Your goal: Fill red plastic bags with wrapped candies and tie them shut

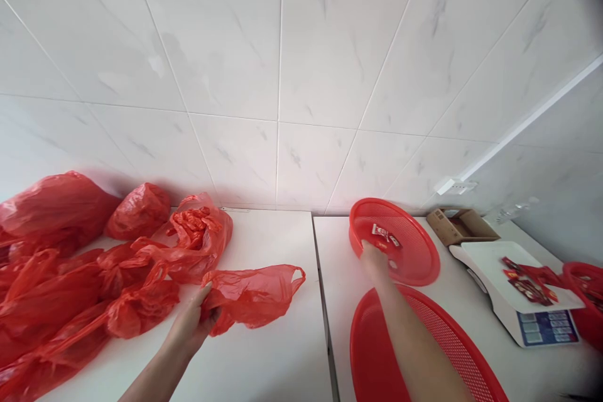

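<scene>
My left hand (200, 314) is closed on the near end of a thin red plastic bag (257, 295), which stretches out flat to the right over the white table. My right hand (374, 259) reaches to the left rim of a round red plastic basket (419, 251) by the wall. Small wrapped packets (385, 235) lie inside that basket, just beyond my fingers. The fingertips there are partly hidden, so I cannot see what they grip. A second red basket (452, 333) sits nearer, under my right forearm.
Several filled red plastic bags (56, 213) crowd the left. A white scale (502, 257) with packets on its pan stands at the right, before an open cardboard box (459, 226). Another red basket (584, 279) holds packets at the far right. A gap (325, 301) divides two table tops.
</scene>
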`<state>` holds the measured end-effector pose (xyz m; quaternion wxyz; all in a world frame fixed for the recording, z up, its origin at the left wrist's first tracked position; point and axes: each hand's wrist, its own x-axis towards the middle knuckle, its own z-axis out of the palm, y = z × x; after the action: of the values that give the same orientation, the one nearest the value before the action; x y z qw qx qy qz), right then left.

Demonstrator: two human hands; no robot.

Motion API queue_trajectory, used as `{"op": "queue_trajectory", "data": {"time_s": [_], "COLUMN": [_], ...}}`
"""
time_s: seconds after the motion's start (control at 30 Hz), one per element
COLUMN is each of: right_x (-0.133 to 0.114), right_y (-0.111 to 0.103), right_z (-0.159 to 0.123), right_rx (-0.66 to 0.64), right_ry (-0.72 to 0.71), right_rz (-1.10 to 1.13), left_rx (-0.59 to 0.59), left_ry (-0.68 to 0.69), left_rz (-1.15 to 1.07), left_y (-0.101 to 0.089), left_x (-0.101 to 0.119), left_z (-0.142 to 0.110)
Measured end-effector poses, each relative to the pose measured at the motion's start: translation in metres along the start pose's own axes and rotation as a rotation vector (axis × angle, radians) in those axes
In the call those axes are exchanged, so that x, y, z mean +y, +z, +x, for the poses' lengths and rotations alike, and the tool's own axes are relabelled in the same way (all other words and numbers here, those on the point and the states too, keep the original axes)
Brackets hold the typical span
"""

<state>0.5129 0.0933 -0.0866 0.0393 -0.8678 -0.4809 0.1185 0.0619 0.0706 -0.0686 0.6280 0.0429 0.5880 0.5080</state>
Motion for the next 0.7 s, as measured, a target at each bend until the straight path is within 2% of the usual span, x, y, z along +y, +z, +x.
{"op": "queue_trajectory", "data": {"time_s": [0.2, 0.33, 0.43, 0.5, 0.57, 0.7], "right_x": [-0.056, -0.09, -0.098, -0.088, -0.066, 0.006], "right_y": [0.017, 0.029, 0.03, 0.03, 0.036, 0.077], "right_z": [-0.055, -0.103, -0.141, -0.167, -0.196, -0.253], "right_rx": [0.069, 0.019, -0.04, -0.046, 0.004, 0.271], "right_ry": [-0.173, -0.341, -0.453, -0.515, -0.536, -0.335], "right_rz": [0.071, 0.099, 0.118, 0.153, 0.193, 0.119], "left_rx": [-0.006, 0.013, 0.003, 0.007, 0.015, 0.018], "left_ry": [-0.018, -0.019, -0.023, -0.034, -0.041, -0.031], "left_rz": [0.002, -0.006, -0.008, -0.015, -0.028, -0.056], "left_y": [-0.005, -0.004, -0.004, -0.005, -0.006, -0.007], "left_x": [-0.001, 0.002, 0.004, 0.004, 0.005, 0.009], "left_z": [0.001, 0.0, 0.001, 0.002, 0.002, 0.0]}}
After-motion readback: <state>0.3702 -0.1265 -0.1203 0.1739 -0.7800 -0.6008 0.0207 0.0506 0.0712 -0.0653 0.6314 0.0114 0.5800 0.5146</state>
